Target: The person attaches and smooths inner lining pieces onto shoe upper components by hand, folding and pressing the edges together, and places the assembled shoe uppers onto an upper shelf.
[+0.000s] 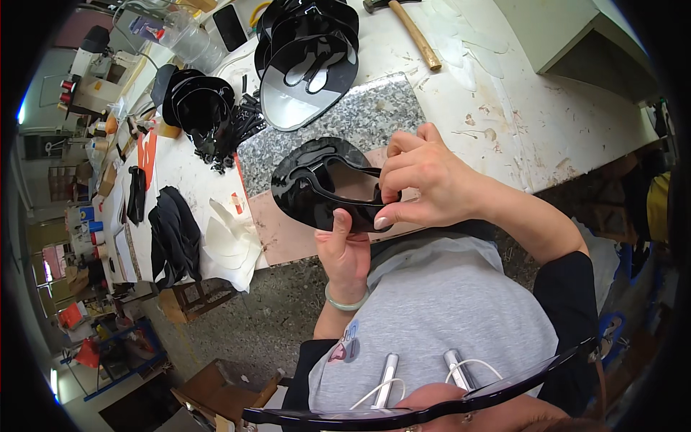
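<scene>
Both hands hold one glossy black cut-out piece (324,183) above the near table (504,108) edge. Left hand (345,252) grips its near rim from below, thumb on top; right hand (425,180) pinches the right-hand strap between thumb and fingers. Judgement: support underneath, press only at the strap, avoid creasing. Piece is flat, oval, shiny, with long openings. Similar black pieces (309,61) stacked farther off; hammer (407,25) at the far side.

Glossy black plastic piece (324,183), speckled granite slab (367,119), wooden-handled hammer (414,32).
</scene>
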